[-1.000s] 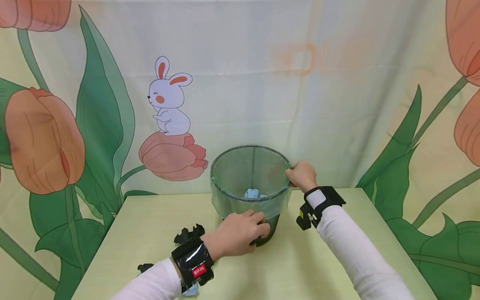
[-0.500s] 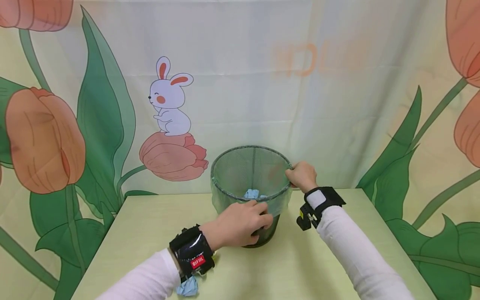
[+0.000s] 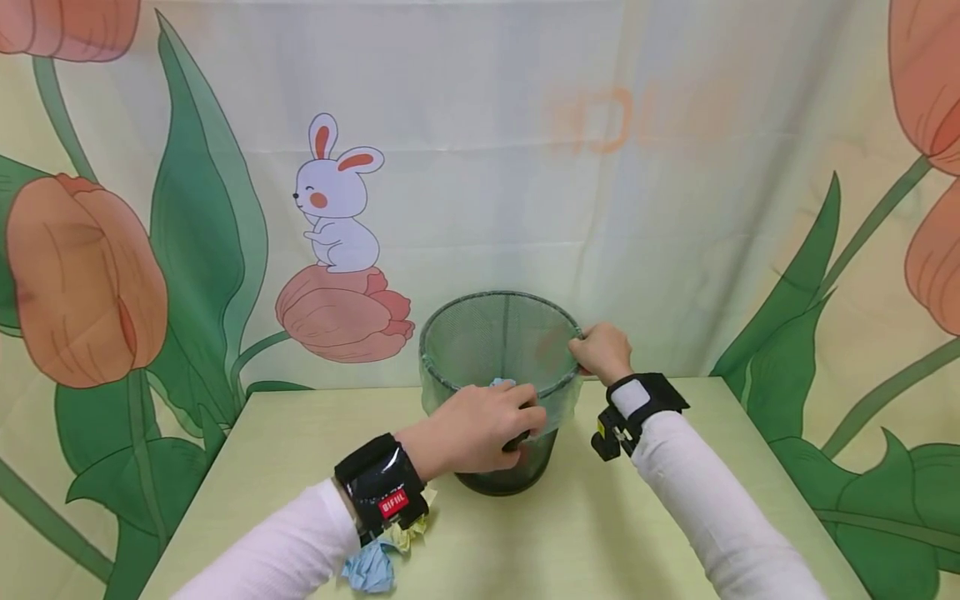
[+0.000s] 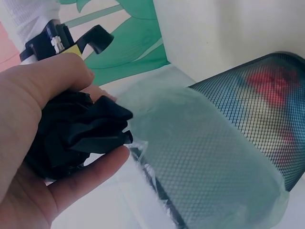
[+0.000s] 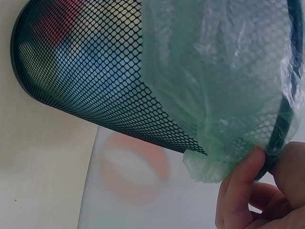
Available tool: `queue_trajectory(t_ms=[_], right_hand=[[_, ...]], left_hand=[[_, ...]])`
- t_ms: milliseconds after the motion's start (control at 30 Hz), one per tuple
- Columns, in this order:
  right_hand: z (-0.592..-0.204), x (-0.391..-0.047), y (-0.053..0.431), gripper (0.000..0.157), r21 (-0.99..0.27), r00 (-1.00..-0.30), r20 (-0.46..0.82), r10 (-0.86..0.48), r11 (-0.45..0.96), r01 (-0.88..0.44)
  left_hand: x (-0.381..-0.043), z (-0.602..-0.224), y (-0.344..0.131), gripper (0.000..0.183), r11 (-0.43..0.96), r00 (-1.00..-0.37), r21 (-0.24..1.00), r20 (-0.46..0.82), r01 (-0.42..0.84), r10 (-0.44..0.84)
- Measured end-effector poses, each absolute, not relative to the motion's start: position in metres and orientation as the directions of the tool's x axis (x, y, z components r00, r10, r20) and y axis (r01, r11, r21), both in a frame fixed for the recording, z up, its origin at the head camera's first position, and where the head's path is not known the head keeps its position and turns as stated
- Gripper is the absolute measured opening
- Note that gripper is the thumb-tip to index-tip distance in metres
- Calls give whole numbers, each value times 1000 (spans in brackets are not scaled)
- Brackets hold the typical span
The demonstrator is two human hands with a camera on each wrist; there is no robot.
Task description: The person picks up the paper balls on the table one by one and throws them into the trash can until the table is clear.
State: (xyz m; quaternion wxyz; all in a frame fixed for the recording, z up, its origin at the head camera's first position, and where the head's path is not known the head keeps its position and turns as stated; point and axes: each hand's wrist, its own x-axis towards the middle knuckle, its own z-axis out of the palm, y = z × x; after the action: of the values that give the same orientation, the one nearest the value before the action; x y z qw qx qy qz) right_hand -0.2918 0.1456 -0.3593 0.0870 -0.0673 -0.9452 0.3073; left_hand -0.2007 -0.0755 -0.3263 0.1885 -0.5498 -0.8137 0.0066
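Note:
A black mesh wastebasket (image 3: 517, 471) stands near the back of the table, a thin green bag (image 5: 200, 62) lining it and folded over its rim. My right hand (image 3: 603, 352) grips the rim and bag at the right side. My left hand (image 3: 480, 425) holds a crumpled ball of black paper (image 4: 86, 131) between thumb and fingers, close in front of the near rim. In the head view most of that ball is hidden under the hand. A blue crumpled paper (image 3: 502, 382) shows inside the basket; red and blue shapes show through the mesh in both wrist views.
A light blue crumpled paper (image 3: 369, 568) and a yellow one (image 3: 408, 533) lie on the table (image 3: 615, 517) beneath the left wrist. A curtain (image 3: 480, 167) printed with tulips and a rabbit hangs right behind the table.
My left hand has risen toward the basket's rim with the black paper ball, uncovering the blue and yellow papers below. The right hand keeps its hold on the rim.

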Motion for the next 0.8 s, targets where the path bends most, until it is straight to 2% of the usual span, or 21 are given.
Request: queue_trajectory(t_ms=[200, 800], right_hand=[[-359, -292, 146, 43, -598, -977, 118, 180, 798, 74], [-359, -292, 145, 43, -609, -978, 96, 183, 788, 87]], left_hand=[[-208, -316, -73, 21, 428, -383, -158, 253, 890, 889], [-238, -304, -78, 22, 500, -446, -124, 305, 857, 841]])
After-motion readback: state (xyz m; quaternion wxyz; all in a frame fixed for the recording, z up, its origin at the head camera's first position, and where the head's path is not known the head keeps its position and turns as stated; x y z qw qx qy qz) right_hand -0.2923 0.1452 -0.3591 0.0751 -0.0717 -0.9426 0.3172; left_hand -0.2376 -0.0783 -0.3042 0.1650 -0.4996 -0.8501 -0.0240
